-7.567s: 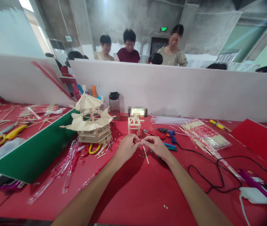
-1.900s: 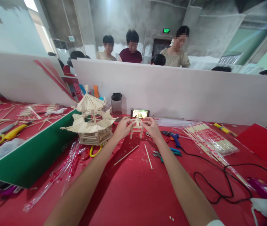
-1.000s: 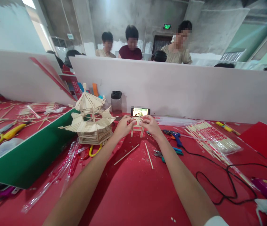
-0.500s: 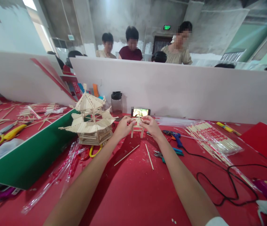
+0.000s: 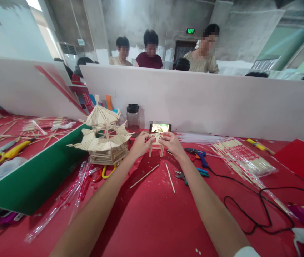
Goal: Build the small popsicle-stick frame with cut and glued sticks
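Observation:
A small wooden-stick pavilion model (image 5: 156, 146) stands upright on thin legs on the red table. My left hand (image 5: 142, 142) pinches the left side of its roof, and my right hand (image 5: 172, 143) pinches the right side. The fingertips of both hands cover parts of the roof. Just behind the model, a phone (image 5: 164, 127) with a lit screen leans upright. Nearer to me lie two loose wooden sticks, a left one (image 5: 144, 176) and a right one (image 5: 170, 178), both below the hands.
Left stands a larger stick pavilion (image 5: 104, 139) beside a green board (image 5: 41, 175). A dark-lidded bottle (image 5: 133, 117) is behind it. Right lie a blue glue gun (image 5: 201, 157) with a black cord, pliers (image 5: 186, 176) and packaged sticks (image 5: 243, 157). A white partition (image 5: 200, 103) borders the back; people are beyond.

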### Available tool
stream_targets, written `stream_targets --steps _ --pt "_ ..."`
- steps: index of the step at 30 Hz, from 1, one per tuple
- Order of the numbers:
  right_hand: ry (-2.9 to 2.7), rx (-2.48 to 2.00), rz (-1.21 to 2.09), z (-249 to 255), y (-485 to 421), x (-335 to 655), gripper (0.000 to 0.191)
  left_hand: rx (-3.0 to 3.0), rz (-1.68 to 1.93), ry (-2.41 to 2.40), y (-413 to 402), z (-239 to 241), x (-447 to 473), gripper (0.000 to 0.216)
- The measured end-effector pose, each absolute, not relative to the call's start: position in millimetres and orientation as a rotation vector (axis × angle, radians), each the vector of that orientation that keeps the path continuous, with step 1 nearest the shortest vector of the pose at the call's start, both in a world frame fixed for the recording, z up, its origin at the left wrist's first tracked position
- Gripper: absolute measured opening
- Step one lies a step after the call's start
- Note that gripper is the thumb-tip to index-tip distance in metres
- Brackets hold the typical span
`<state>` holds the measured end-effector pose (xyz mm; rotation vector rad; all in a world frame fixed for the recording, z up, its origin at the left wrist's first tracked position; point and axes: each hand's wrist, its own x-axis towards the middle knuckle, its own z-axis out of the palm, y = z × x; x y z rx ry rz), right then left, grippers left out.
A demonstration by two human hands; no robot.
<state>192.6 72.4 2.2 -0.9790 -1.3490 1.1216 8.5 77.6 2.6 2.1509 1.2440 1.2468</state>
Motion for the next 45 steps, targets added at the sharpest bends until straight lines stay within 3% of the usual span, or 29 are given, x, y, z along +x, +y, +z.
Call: stream_targets --steps 45 --pt "-1.353 -1.005 1.090 3.4 69.3 193.6 0.039 2.144 1.228 1.275 74.4 5.8 10.0 0.025"
